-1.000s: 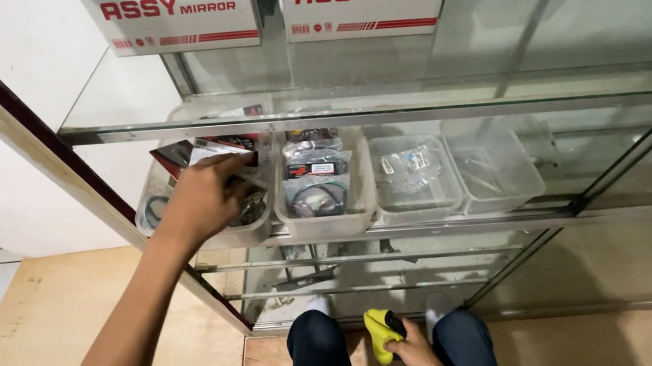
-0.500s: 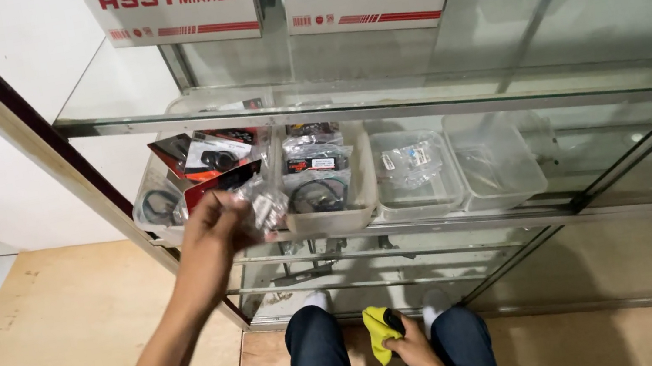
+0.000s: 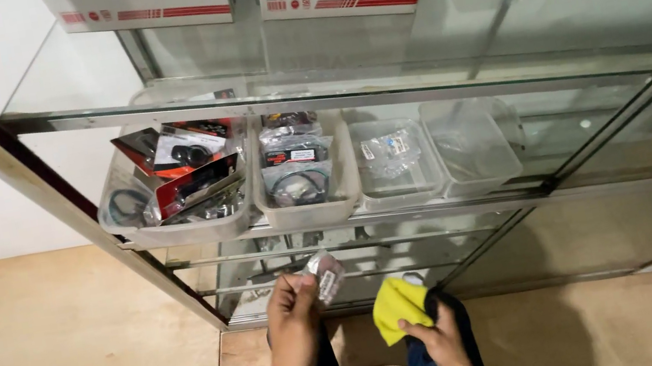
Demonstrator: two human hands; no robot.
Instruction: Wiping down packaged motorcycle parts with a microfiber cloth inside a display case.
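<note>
We have the small clear packet (image 3: 325,273) pinched in our left hand (image 3: 292,308), low before the glass shelf (image 3: 402,216); our right hand (image 3: 432,340) grips a yellow cloth (image 3: 398,307); wiping seems in hand, so cloth must meet packet.

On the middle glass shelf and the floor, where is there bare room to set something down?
The rightmost clear tray looks empty, and glass shelf lies bare to its right. Plywood floor is open left of the left hand. The two left trays are packed.
</note>
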